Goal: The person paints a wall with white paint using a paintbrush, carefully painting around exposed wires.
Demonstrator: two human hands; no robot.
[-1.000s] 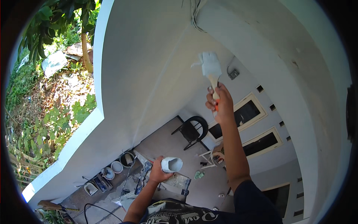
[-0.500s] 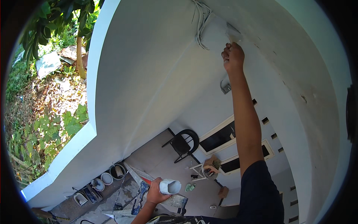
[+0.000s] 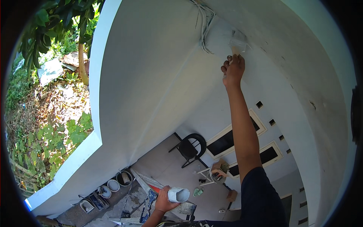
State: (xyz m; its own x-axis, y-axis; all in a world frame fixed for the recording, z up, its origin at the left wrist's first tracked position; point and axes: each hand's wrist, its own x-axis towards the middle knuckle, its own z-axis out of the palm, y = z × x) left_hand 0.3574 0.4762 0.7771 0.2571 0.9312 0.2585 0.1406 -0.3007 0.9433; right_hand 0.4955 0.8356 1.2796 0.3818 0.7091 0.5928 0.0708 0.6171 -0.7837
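Note:
My right hand (image 3: pixel 234 70) is raised high, its fingers closed round the pale handle of a putty knife (image 3: pixel 238 40). The wide blade lies at or very near the white wall surface, just below the corner with the ceiling; contact is hard to make out. Low in the view, my left hand (image 3: pixel 163 200) grips a white, open-topped plastic container (image 3: pixel 179 195) with an uneven rim. What is inside it cannot be made out. A bundle of loose grey cables (image 3: pixel 206 28) hangs from the surface to the left of the knife.
Far below, a stepladder (image 3: pixel 151 202), several buckets (image 3: pixel 113 185) and a tool tray (image 3: pixel 99 202) stand along the wall. A black chair (image 3: pixel 187 149) and a small table with a cardboard box (image 3: pixel 219 165) are on the floor. Beyond the white wall edge (image 3: pixel 99 136) lies a garden.
My right hand and the putty knife have come down a little, and more of the blade's face shows. The whole view has shifted slightly. My left hand still holds the container.

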